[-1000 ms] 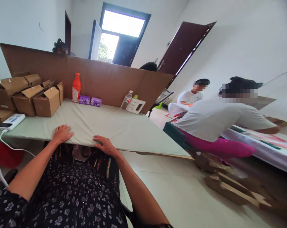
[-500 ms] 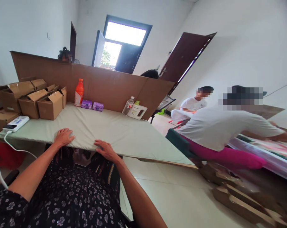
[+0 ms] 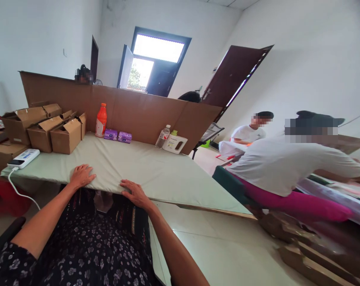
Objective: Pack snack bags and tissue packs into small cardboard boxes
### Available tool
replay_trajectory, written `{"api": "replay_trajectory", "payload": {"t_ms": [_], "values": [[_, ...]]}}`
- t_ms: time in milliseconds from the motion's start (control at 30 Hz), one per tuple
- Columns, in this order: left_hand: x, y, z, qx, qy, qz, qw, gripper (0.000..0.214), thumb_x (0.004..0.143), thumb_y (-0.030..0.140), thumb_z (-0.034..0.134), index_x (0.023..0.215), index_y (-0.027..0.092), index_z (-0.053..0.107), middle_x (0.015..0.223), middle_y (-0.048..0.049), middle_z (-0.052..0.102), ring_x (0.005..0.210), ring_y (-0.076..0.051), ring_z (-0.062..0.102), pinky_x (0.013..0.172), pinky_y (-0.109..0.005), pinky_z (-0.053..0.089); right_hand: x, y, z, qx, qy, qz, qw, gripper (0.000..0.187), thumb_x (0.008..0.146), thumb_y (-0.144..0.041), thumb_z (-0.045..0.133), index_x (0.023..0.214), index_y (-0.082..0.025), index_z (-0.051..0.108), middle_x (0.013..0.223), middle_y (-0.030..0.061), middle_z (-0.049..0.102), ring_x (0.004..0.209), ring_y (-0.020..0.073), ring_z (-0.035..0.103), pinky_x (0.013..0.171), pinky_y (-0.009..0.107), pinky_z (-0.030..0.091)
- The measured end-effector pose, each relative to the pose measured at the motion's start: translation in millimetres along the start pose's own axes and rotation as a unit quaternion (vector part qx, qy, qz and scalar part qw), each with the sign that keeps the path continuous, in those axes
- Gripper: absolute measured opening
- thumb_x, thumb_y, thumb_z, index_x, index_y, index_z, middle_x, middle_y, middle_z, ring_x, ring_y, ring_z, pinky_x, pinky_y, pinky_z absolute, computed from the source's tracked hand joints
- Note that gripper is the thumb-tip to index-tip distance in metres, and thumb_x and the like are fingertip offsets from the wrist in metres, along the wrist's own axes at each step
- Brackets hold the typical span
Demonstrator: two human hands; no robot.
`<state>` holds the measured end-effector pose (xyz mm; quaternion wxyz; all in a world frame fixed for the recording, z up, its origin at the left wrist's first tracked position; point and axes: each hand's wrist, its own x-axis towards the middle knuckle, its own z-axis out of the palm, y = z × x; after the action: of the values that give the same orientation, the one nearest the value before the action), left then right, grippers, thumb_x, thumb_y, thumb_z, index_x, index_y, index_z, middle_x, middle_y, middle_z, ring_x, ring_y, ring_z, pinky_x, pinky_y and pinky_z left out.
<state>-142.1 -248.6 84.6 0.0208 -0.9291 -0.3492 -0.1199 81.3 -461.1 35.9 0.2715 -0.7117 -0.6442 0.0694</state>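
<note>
My left hand (image 3: 82, 176) lies flat, fingers spread, on the near edge of a pale green padded table (image 3: 156, 167). My right hand (image 3: 135, 193) rests beside it on the same edge, fingers stretched out and curling slightly over the rim. Neither hand holds anything. Below the table edge, my lap in a dark flowered dress fills the bottom of the view.
Open cardboard boxes (image 3: 65, 135) and a white power strip (image 3: 23, 158) sit at the left. An orange bottle (image 3: 101, 120), purple packets (image 3: 120, 137), a water bottle (image 3: 162, 136) and a white jug (image 3: 175, 143) stand along a cardboard screen (image 3: 138, 111). A person in white (image 3: 287, 167) bends over a table at right; another sits behind.
The view has tilted up and shifted a little, so everything sits lower in the frame. Both hands stay on the table edge. The person at right has leaned further right.
</note>
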Motion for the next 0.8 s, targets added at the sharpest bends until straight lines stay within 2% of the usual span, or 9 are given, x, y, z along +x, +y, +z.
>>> {"api": "replay_trajectory", "payload": {"t_ms": [500,800], "values": [[-1.7,-1.6,5.0,-0.026,-0.001,-0.003,1.0,0.039,0.097,0.037,0.064,0.131,0.019,0.059,0.138,-0.0113,0.058,0.12,-0.028,0.061,0.1,-0.053,0.052,-2.1,0.9,3.8,-0.032,0.007,-0.005,0.999,0.042,0.093,-0.03,0.059,0.134,-0.028,0.063,0.15,0.0059,0.056,0.14,0.0234,0.05,0.114,0.044,0.039],[-5.9,-0.3,6.5,0.001,0.0,0.01,1.0,0.037,0.097,0.037,0.064,0.129,0.019,0.059,0.135,-0.011,0.06,0.115,-0.027,0.063,0.097,-0.05,0.055,-2.6,7.5,8.7,-0.026,0.019,-0.015,0.999,0.04,0.092,-0.033,0.057,0.131,-0.028,0.066,0.146,0.0068,0.059,0.137,0.0265,0.053,0.111,0.049,0.043]]}}
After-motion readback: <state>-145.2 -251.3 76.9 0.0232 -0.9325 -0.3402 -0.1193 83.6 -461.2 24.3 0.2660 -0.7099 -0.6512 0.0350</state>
